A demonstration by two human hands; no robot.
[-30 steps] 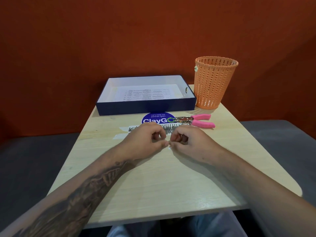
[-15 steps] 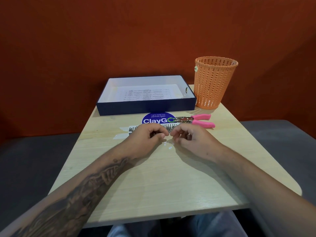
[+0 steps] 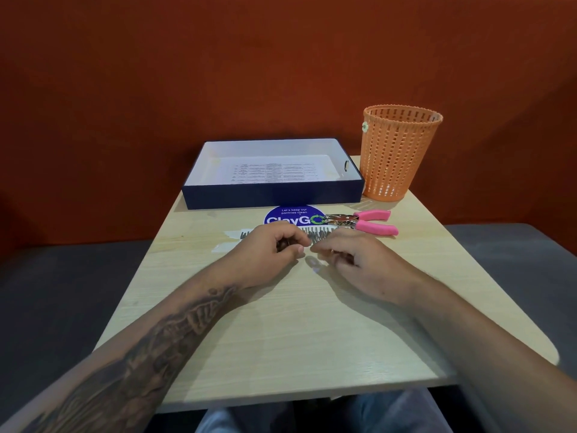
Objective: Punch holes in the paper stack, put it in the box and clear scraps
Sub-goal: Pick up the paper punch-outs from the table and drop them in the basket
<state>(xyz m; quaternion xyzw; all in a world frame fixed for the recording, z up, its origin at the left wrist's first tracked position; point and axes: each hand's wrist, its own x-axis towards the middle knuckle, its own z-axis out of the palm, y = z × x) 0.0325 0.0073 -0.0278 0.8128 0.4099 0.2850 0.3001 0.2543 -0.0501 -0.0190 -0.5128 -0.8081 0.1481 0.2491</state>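
Rust-orange textured wall filling everything beyond the fingers, pale wood-grain bench under them, rounded near-right corner, dark grey surface left and right of them, seat or floor unclear, even soft light

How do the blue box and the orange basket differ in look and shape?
The blue box is low, rectangular and solid-walled; the orange basket is tall, round and slotted. The box is dark blue outside, white inside; the basket is orange throughout. A printed paper lies in the box; the basket's contents cannot be seen. Both stand open-topped at the table's far edge.
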